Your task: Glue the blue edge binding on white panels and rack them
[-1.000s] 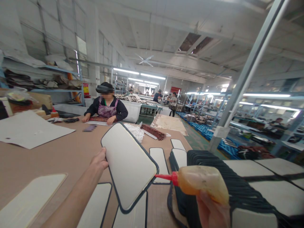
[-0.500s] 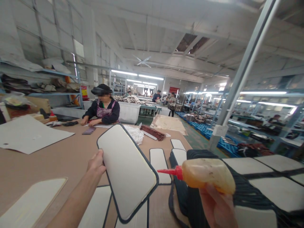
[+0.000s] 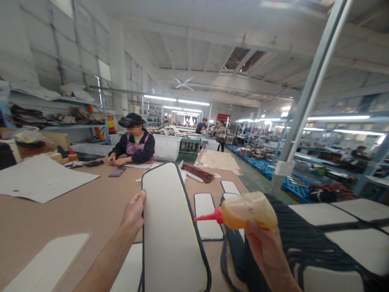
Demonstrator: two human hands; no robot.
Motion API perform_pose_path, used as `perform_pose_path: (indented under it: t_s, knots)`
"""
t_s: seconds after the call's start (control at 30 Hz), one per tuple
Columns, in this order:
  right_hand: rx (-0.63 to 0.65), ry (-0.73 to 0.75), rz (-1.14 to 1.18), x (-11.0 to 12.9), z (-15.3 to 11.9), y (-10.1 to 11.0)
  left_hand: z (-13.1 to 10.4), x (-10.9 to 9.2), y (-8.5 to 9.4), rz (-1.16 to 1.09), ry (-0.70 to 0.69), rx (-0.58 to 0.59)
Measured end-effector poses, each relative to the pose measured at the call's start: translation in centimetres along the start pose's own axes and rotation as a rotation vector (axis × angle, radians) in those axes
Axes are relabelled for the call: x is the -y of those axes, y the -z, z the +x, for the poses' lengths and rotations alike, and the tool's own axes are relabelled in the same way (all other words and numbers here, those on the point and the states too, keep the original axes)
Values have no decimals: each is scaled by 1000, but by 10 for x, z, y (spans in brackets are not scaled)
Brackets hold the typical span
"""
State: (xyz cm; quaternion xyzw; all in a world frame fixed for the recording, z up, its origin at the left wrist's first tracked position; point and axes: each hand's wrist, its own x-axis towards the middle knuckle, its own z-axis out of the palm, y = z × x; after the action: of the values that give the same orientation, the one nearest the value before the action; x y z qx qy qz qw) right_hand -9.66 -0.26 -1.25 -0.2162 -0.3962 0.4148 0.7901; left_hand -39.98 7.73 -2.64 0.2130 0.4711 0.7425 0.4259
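My left hand (image 3: pixel 135 213) grips the left edge of a white panel with a dark rim (image 3: pixel 170 227), holding it up over the table. In my right hand (image 3: pixel 263 243) lies a glue bottle (image 3: pixel 249 210), tipped sideways, with amber liquid inside and a red nozzle. The nozzle points left, and its tip is at the panel's right rim in my view; whether it touches I cannot tell. A yellowish line runs along the panel's right edge. Behind the nozzle, a smaller dark-rimmed panel (image 3: pixel 208 215) lies flat on the table.
The brown table (image 3: pixel 115 219) holds a bare white panel (image 3: pixel 51 263) at front left and a large white sheet (image 3: pixel 45 178). Dark-rimmed panels (image 3: pixel 358 247) are piled on the right. Across the table sits a co-worker (image 3: pixel 135 142). A metal post (image 3: pixel 306 101) rises at right.
The panel has turned more upright and shifted right and slightly lower in view. The bottle has moved left, keeping its nozzle by the panel's right rim. The co-worker's hands have drawn closer together.
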Motion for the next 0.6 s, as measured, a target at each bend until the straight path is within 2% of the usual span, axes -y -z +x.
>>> perform_pose_path:
  t_s: [0.27,0.6]
  knots:
    - [95,-19,5,-7,21,-10,-18,-9,-8,52,47,153]
    - [208,-92,-24,-13,16,10,-22,-15,-9,68,82,253]
